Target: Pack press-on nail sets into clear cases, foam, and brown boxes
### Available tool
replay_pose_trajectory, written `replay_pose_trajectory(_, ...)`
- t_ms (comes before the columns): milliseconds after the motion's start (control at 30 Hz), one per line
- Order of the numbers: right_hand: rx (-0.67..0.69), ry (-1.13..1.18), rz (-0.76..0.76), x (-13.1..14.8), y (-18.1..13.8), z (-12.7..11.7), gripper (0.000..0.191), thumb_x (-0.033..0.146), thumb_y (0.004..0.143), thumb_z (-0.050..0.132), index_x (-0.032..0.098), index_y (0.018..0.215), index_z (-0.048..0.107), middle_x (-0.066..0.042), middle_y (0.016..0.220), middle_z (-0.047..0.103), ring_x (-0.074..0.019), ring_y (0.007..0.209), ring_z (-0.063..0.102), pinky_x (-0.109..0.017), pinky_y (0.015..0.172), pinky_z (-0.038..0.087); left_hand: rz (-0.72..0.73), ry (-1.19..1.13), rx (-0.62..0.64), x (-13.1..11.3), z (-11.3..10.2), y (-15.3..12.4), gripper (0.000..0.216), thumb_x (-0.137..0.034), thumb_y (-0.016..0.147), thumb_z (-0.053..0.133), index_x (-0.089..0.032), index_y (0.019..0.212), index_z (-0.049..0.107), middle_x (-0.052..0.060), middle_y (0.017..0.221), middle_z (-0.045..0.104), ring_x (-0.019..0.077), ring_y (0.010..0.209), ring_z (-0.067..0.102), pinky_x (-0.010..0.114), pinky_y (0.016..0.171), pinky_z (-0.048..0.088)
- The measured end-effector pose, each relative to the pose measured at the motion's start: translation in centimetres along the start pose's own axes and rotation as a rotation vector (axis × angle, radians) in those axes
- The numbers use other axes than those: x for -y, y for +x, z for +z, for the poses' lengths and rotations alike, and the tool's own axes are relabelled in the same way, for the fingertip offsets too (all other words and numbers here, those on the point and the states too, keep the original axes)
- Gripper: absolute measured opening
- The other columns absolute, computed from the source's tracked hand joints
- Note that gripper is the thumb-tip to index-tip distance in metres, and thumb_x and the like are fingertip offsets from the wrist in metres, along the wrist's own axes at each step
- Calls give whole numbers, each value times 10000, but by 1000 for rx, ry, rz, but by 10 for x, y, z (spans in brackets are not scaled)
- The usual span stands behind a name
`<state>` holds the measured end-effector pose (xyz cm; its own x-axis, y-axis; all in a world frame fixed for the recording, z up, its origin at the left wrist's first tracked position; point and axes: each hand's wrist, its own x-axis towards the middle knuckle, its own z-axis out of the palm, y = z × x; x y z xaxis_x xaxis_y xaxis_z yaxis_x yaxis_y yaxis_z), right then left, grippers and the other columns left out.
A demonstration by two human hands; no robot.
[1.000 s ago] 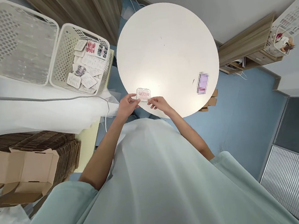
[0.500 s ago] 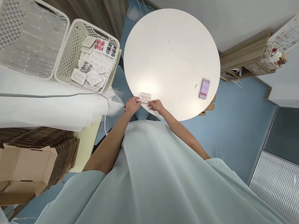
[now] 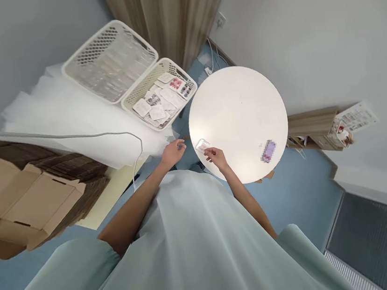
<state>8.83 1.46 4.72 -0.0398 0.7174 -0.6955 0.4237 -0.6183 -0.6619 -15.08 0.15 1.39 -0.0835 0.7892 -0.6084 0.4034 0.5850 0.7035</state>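
Observation:
My right hand (image 3: 216, 157) pinches the near corner of a small, flat, clear packet (image 3: 201, 145) with pale pinkish contents, over the near left edge of a round white table (image 3: 238, 106). My left hand (image 3: 174, 152) is off the table, left of the packet and apart from it. Its fingers point to the right, loosely bent, with nothing visible between them. Beyond this hand stands a white basket (image 3: 133, 112) of similar flat packs, some showing red or dark oval pieces.
Another white basket (image 3: 70, 69) holds clear plastic pieces. White sheets (image 3: 56, 115) lie beneath a grey cable (image 3: 100, 134). Folded cardboard boxes (image 3: 37, 197) are stacked at the left. A blurred purple item (image 3: 268, 151) lies on the table's right. A low wooden shelf (image 3: 315, 130) stands beyond.
My left hand has let go of the packet and moved left, off the table. My right hand still holds the packet. The view has shifted, so the table and baskets sit lower and further right.

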Motion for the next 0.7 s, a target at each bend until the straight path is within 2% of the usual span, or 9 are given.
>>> replay_pose_trajectory(67,34,-50,-63,17,1,9,231,370,858,716,200,1010,757,-44,999,810,-123,707,708,-242,667,536,-1,-71,-51,6,-17,-11,322,-331,960,626,-269,1260,724,63,1288,804,286,1070,781,390,969,596)
replay_pose_trajectory(167,105,-144,-160,47,6,31,239,413,835,718,216,966,751,-37,1018,799,-139,732,706,-265,691,550,17,-118,-185,21,-43,-24,339,-315,970,605,-240,1286,702,99,1358,755,290,1126,758,401,1003,591)
replay_pose_trajectory(300,206,-268,-254,89,16,70,216,422,830,705,236,938,725,-20,972,786,-166,767,706,-287,716,555,24,-84,-461,49,-77,-30,423,-295,968,600,-191,1376,651,184,1473,631,365,1349,636,502,1172,504)
replay_pose_trajectory(400,259,-323,-309,117,20,101,183,394,822,727,238,918,714,-11,904,773,-175,778,697,-284,717,549,-30,-43,-588,68,-100,-22,520,-262,945,613,-141,1450,582,232,1551,532,408,1484,502,542,1269,393)
replay_pose_trajectory(533,298,-400,-377,142,20,135,123,339,832,736,234,892,714,-20,923,776,-170,752,676,-288,734,560,-76,15,-561,83,-119,-3,650,-275,906,667,-127,1520,515,260,1697,387,460,1543,408,567,1264,379)
replay_pose_trajectory(600,311,-449,-393,149,17,147,104,327,840,740,238,888,715,-21,952,780,-172,759,682,-292,752,568,-77,65,-517,87,-123,4,690,-281,896,676,-134,1546,496,267,1693,410,478,1526,416,590,1228,407)
replay_pose_trajectory(700,321,-497,-397,153,12,157,92,325,849,746,244,881,716,-13,950,778,-174,765,693,-289,749,568,-89,135,-493,92,-122,9,642,-275,929,644,-148,1543,511,261,1592,524,455,1478,455,569,1184,439)
